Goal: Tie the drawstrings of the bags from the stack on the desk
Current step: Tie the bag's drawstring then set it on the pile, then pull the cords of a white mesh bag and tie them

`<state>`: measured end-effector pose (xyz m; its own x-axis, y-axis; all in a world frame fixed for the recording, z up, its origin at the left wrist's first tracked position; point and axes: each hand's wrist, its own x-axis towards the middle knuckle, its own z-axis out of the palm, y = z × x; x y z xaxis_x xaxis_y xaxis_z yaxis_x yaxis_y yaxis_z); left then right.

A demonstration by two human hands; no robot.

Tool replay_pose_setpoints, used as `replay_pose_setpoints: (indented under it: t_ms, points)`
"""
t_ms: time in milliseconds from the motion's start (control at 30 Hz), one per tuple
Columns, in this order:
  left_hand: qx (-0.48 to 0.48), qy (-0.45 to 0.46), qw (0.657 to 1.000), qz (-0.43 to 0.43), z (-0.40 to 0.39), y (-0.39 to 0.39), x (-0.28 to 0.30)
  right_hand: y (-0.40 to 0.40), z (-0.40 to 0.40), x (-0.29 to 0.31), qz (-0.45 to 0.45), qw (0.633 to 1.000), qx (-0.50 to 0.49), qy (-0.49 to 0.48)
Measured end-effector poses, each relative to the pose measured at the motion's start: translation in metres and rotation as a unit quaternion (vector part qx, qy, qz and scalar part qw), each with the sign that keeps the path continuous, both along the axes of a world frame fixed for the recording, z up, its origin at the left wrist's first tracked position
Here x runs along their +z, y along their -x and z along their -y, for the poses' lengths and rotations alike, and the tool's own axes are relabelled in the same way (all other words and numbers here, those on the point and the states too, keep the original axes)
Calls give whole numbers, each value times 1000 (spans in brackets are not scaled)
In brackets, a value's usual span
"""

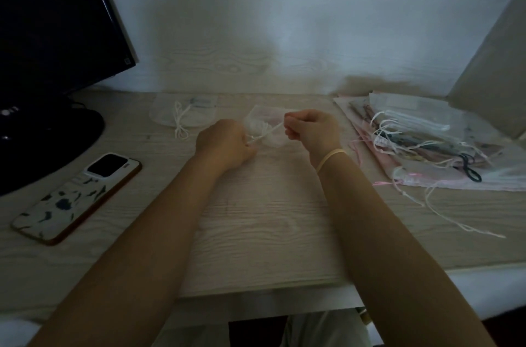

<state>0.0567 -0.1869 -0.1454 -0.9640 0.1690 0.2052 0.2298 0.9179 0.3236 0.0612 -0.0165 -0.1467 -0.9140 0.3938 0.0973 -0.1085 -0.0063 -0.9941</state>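
Observation:
A small sheer white bag [263, 124] lies bunched on the desk between my hands. Its white drawstring [266, 133] runs taut from one hand to the other. My left hand [225, 144] grips the lower left end of the string with curled fingers. My right hand [311, 127] pinches the upper right end, just beside the bag. A stack of sheer bags [432, 141] with loose white, pink and dark strings sits on the right of the desk. Another sheer bag [185, 114] with a knotted white cord lies at the back, left of my hands.
A phone [76, 196] in a patterned case lies on the left. A dark monitor [57, 19] and its round base [42, 144] fill the far left. The wall stands close behind the desk [264, 218]. Long loose strings [455, 218] trail from the stack toward the front right.

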Motion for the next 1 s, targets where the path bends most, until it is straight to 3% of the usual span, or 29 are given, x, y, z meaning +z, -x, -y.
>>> replay_pose_setpoints:
  t_ms: [100,200,267,367,433,533,667,767,833,900,1000]
  points:
    - [28,42,999,-14,-1,1,-3,-3,2,-1,7,996,4,-84]
    - [33,-87,995,-37,5,4,-9,-2,-3,1,10,982,28,-188]
    - [-13,-161,987,-14,5,5,-11,-3,-6,2,36,938,67,-337]
    - [-58,-128,990,31,0,12,-14,-4,2,-6,73,854,93,-507]
    - [-66,-125,989,41,-3,20,-16,-1,9,-10,78,843,74,-527]
    - [-37,-201,979,4,-5,31,-10,4,20,-6,54,845,34,-531]
    - [-30,-290,949,-123,9,34,13,13,46,11,-44,875,-32,-481]
    - [-13,-289,939,-185,31,36,23,30,73,21,-97,873,-27,-476]
    - [24,-264,952,-152,52,40,21,42,93,22,-67,868,44,-491]
    - [55,-225,971,-59,73,42,17,48,107,20,13,848,135,-512]
    - [89,-129,987,37,96,36,14,51,115,15,66,827,164,-534]
